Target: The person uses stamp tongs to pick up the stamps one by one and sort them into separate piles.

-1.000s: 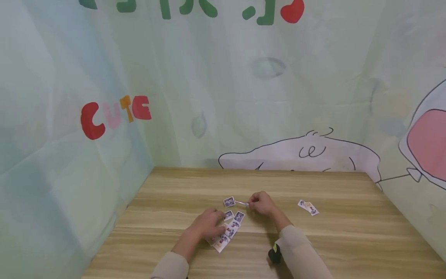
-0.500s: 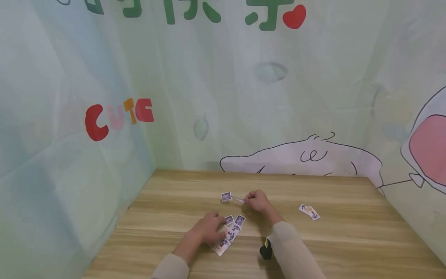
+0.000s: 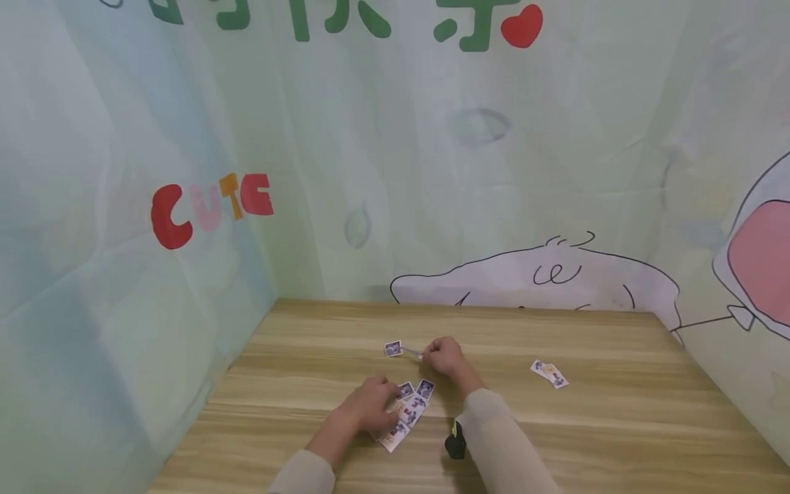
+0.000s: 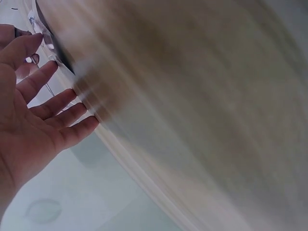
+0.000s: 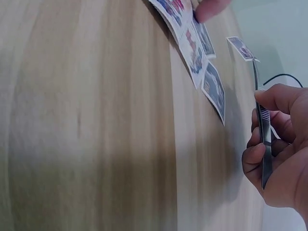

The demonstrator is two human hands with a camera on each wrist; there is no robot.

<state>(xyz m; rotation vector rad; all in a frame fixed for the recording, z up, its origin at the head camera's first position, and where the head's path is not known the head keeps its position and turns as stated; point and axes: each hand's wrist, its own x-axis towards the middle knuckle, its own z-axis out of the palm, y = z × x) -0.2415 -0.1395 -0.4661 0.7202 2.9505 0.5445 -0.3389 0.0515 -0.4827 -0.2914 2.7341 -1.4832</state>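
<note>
My right hand (image 3: pixel 444 355) pinches a pair of metal tweezers (image 5: pixel 265 130) between thumb and fingers. At the tweezers' tip is a small picture sticker (image 3: pixel 393 348) with a white border, above or on the far part of the table; I cannot tell which. My left hand (image 3: pixel 369 403) rests with relaxed, spread fingers on a printed sticker sheet (image 3: pixel 393 437), hiding part of it. Two small dark pictures, one sticker (image 3: pixel 425 389) at the sheet's upper end and another sticker (image 3: pixel 405 390) by my left fingertips, lie there too. In the left wrist view my fingers (image 4: pixel 67 115) look nearly straight.
Farther right on the wooden table (image 3: pixel 308 329) lie overlapping printed paper pieces (image 3: pixel 549 374). A small black object (image 3: pixel 455 442) sits at my right sleeve. Printed fabric walls (image 3: pixel 345 171) close off the table's back and sides.
My right hand has moved left and slightly away from me, carrying the tweezers and the small sticker away from the sheet. The left hand has stayed on the sheet.
</note>
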